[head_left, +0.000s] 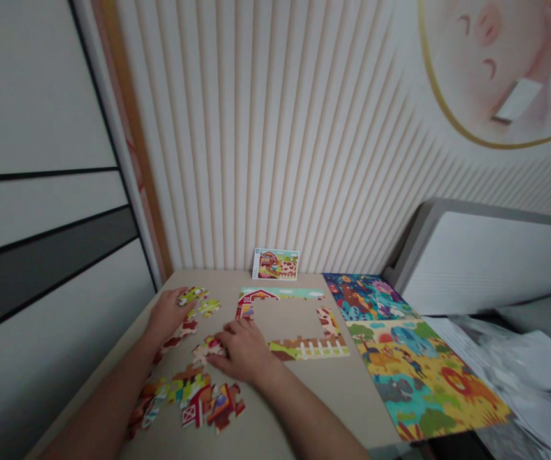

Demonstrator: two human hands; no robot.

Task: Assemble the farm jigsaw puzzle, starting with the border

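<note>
My left hand rests at the table's left side, its fingertips at green and yellow puzzle pieces. My right hand lies low over the table, its fingers at pink and cream pieces; whether it grips one is hidden. Right of it is a joined puzzle border around bare tabletop, with a red barn at upper left and a white fence at the bottom. Loose red, green and brown pieces are heaped near the front edge. A small picture card stands against the wall.
Two finished puzzles, a dark blue one and a yellow animal one, lie on the right of the table. Beyond them are papers and clear plastic beside a grey-white headboard. A ribbed wall closes the back.
</note>
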